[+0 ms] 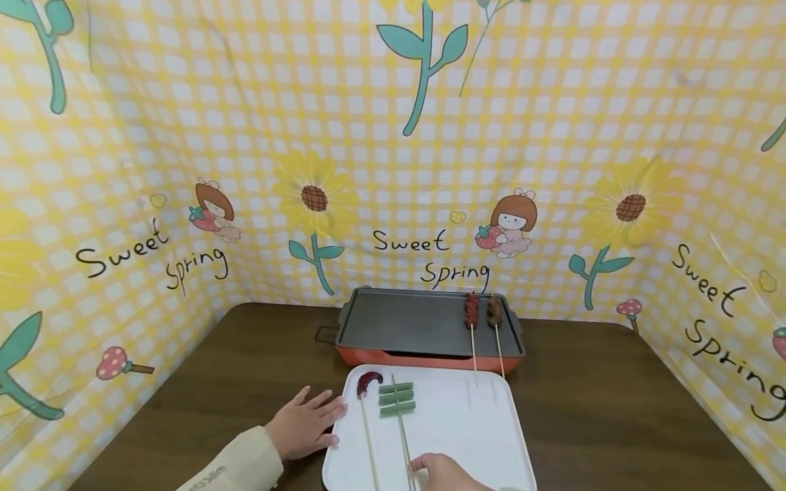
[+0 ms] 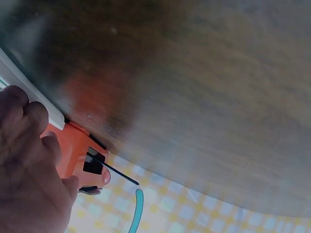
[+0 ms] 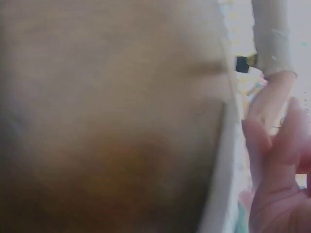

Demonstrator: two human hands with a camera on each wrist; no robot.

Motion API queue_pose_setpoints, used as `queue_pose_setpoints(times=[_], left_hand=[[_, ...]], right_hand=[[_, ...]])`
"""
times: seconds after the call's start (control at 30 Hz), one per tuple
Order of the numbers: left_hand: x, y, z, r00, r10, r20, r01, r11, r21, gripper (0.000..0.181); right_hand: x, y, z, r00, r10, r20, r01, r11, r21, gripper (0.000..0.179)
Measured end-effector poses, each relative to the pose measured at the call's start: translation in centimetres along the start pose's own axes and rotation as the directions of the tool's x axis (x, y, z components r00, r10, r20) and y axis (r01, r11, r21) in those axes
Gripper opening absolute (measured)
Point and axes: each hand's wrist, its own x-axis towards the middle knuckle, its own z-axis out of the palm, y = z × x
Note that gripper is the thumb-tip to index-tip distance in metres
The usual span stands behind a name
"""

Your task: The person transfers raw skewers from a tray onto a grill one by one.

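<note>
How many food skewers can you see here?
4: a bright-red skewer and a brown skewer at the right end of the griddle; a curved dark-red skewer and a green skewer on the white tray, toward its left side.

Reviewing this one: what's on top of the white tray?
On the white tray are a dark-red skewer and a green skewer, pinched by the right hand. That hand covers part of the tray, so anything beneath it cannot be seen.
</note>
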Motion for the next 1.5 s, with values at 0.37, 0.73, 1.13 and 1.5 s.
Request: queue_pose_setpoints(times=[0.37,0.73,1.13,1.5], left_hand=[[-0.9,-1.3,0.1,0.988,0.129,-0.091,-0.124,0.991,0.054,0.071],[-1.4,-0.7,-0.5,0.992,0.106,-0.073,-0.101,0.992,0.072,0.067],[-0.9,-0.3,-0.6,0.99,0.122,-0.065,-0.117,0.991,0.069,0.068],[-0.7,-0.1,-0.4,0.997,0.072,-0.04,-0.069,0.994,0.083,0.066]], right_hand=[[-1.8,-1.6,-3.1,0.994,-0.11,0.021,0.109,0.993,0.055,0.037],[0.2,-3.6,-8.0,0.968,-0.056,-0.245,0.064,0.998,0.025,0.033],[2.9,-3.6,-9.9,0.927,0.026,-0.375,0.004,0.997,0.079,0.028],[4.7,-4.2,-12.2,0.903,0.028,-0.428,0.013,0.995,0.094,0.034]])
